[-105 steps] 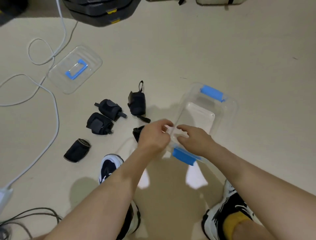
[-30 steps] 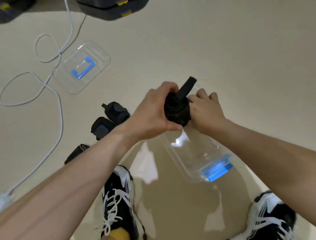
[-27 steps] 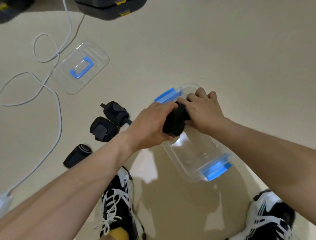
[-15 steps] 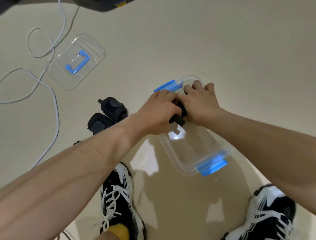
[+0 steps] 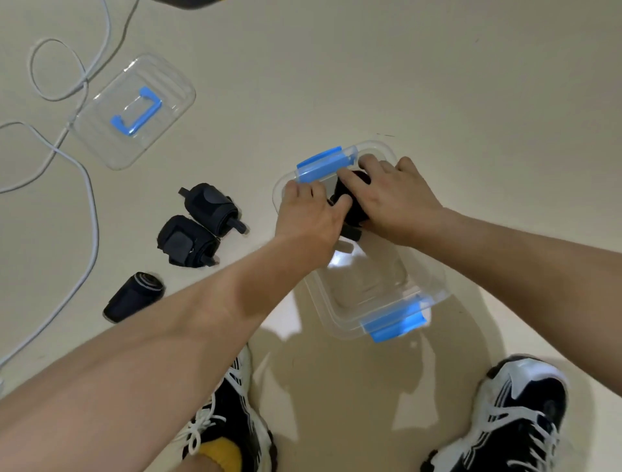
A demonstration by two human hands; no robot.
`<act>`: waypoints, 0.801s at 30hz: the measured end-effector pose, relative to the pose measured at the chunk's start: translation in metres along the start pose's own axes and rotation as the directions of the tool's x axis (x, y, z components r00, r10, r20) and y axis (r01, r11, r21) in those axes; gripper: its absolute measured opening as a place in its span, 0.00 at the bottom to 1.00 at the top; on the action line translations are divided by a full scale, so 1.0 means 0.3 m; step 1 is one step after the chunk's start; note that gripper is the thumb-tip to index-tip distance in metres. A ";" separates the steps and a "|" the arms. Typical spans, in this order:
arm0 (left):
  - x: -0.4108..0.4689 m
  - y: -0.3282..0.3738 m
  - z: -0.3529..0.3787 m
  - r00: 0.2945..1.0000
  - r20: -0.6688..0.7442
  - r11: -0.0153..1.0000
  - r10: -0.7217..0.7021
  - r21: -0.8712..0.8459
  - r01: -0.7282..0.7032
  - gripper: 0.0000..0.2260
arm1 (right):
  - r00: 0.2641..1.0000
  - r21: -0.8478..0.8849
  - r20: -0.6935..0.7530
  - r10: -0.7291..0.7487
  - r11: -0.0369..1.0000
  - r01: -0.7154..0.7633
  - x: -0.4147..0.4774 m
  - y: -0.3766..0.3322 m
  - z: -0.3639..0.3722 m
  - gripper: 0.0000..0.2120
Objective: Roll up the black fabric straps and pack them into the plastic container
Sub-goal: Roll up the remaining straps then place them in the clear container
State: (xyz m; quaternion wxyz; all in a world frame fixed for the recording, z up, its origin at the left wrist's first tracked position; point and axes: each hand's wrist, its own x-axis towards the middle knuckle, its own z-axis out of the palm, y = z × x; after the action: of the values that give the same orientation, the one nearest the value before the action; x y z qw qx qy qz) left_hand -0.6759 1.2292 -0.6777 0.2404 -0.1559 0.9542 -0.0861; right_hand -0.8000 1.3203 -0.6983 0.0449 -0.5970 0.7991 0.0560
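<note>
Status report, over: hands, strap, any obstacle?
Left hand and right hand both grip the strap. Strap inside the box, far end. Three other rolls lie on floor, left of box; nothing blocks.

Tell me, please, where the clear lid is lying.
In the head view the lid lies on the floor at upper left, beside the white cable.

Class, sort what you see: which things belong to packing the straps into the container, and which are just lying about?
Job: plastic container; rolled strap gripped by left hand and right hand; far floor strap; middle floor strap; near floor strap; clear lid.
Lying about: white cable; dark case at top edge.
</note>
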 end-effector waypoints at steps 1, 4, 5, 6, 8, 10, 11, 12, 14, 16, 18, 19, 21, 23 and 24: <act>0.011 0.006 -0.007 1.000 0.009 1.000 0.018 0.017 -0.019 0.20 | 0.999 0.013 -0.021 -0.036 0.999 0.036 -0.007 0.009 0.000 0.23; 0.034 0.009 -0.028 0.996 0.050 0.997 0.067 -0.039 -0.065 0.20 | 0.997 0.010 -0.041 -0.068 0.998 0.068 -0.027 0.030 0.017 0.16; 0.033 0.002 -0.022 0.996 0.052 0.996 0.079 -0.054 -0.076 0.19 | 0.997 0.023 -0.044 -0.060 0.998 0.061 -0.028 0.029 0.022 0.16; 0.027 -0.005 -0.012 0.995 0.035 0.995 0.091 -0.048 -0.090 0.18 | 0.998 0.039 -0.040 -0.049 0.998 0.051 -0.027 0.023 0.021 0.16; 0.006 -0.015 0.013 0.995 -0.062 0.996 0.084 -0.038 -0.087 0.15 | 0.999 0.048 -0.044 -0.020 0.999 0.022 -0.024 0.013 0.023 0.16; -0.017 -0.014 0.027 0.990 -0.142 0.992 0.004 -0.128 -0.022 0.15 | 0.997 0.046 -0.071 0.004 0.999 -0.001 -0.022 0.006 0.032 0.16; -0.022 -0.009 0.028 0.989 -0.147 0.986 -0.025 -0.166 0.000 0.15 | 0.997 0.046 -0.080 0.006 0.999 -0.002 -0.023 0.004 0.037 0.16; -0.019 -0.004 0.021 0.990 -0.137 0.983 -0.035 -0.183 0.010 0.16 | 0.996 0.043 -0.092 0.006 0.999 -0.002 -0.025 0.001 0.040 0.16; 0.010 0.000 0.006 0.995 -0.099 0.987 -0.021 -0.159 0.005 0.15 | 0.993 0.037 -0.115 0.010 0.999 -0.005 -0.024 -0.004 0.045 0.15; 0.043 -0.002 -0.001 0.998 -0.065 0.995 0.020 -0.099 -0.027 0.15 | 0.991 0.037 -0.125 0.037 0.999 -0.032 -0.023 -0.010 0.048 0.15; 0.070 -0.011 0.005 0.997 -0.056 0.995 0.052 -0.082 -0.057 0.13 | 0.990 0.018 -0.114 0.079 0.997 -0.077 -0.021 -0.018 0.052 0.15; 0.080 -0.019 0.008 0.996 -0.060 0.993 0.060 -0.094 -0.066 0.11 | 0.990 0.007 -0.095 0.102 0.995 -0.102 -0.019 -0.024 0.047 0.15; 0.082 -0.040 0.009 0.995 -0.080 0.987 0.052 -0.147 -0.064 0.08 | 0.989 0.003 -0.008 0.148 0.989 -0.148 -0.014 -0.047 0.016 0.17; 0.075 -0.059 0.009 0.993 -0.105 0.963 0.058 -0.255 -0.083 0.09 | 0.972 0.057 0.109 0.208 0.975 -0.215 -0.004 -0.070 -0.036 0.22; 0.065 -0.068 0.008 0.991 -0.115 0.942 0.070 -0.320 -0.103 0.10 | 0.961 0.086 0.153 0.230 0.966 -0.244 0.002 -0.084 -0.071 0.24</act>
State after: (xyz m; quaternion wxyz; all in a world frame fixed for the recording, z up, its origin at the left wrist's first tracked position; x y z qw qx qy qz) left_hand -0.6858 1.2032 -0.6831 0.1660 -0.1467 0.9722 0.0754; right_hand -0.7761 1.3097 -0.6783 0.1256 -0.4882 0.8614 0.0616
